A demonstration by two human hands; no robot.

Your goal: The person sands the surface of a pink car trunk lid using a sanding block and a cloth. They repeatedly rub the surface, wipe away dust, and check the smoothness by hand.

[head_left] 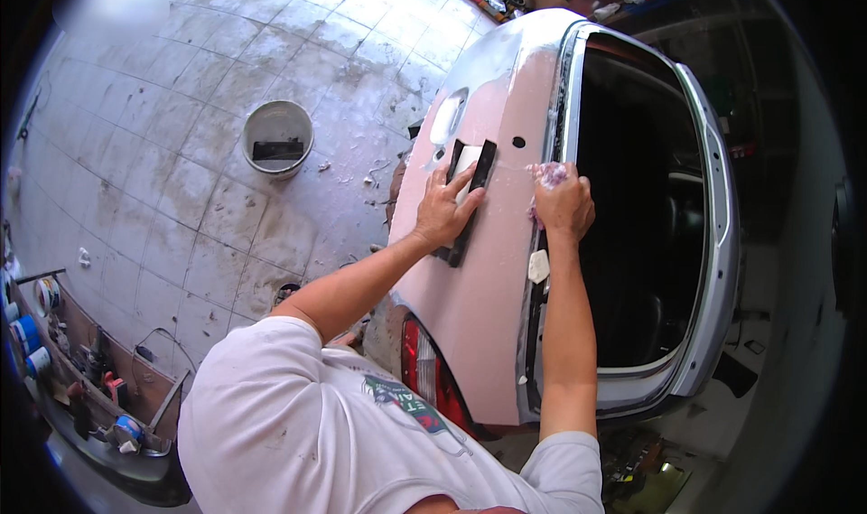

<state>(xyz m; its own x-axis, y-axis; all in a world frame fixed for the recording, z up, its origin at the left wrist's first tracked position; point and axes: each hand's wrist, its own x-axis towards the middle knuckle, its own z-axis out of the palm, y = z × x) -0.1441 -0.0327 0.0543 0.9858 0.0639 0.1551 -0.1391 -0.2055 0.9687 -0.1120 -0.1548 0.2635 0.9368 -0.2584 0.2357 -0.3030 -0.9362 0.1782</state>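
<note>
My left hand [444,210] presses flat on a long black sanding block [470,189] that lies against the pinkish filler-coated rear side panel of a car [479,288]. My right hand [563,202] grips a crumpled pink-white rag [547,174] at the panel's edge beside the open window frame. The hands are about a hand's width apart. A small white patch [538,266] sits on the edge below my right hand.
A white bucket [277,137] with a dark tool inside stands on the wet tiled floor at the left. The red tail light [423,369] is near my chest. Tape rolls and tools [54,333] lie along the left edge. The window opening [641,207] is dark.
</note>
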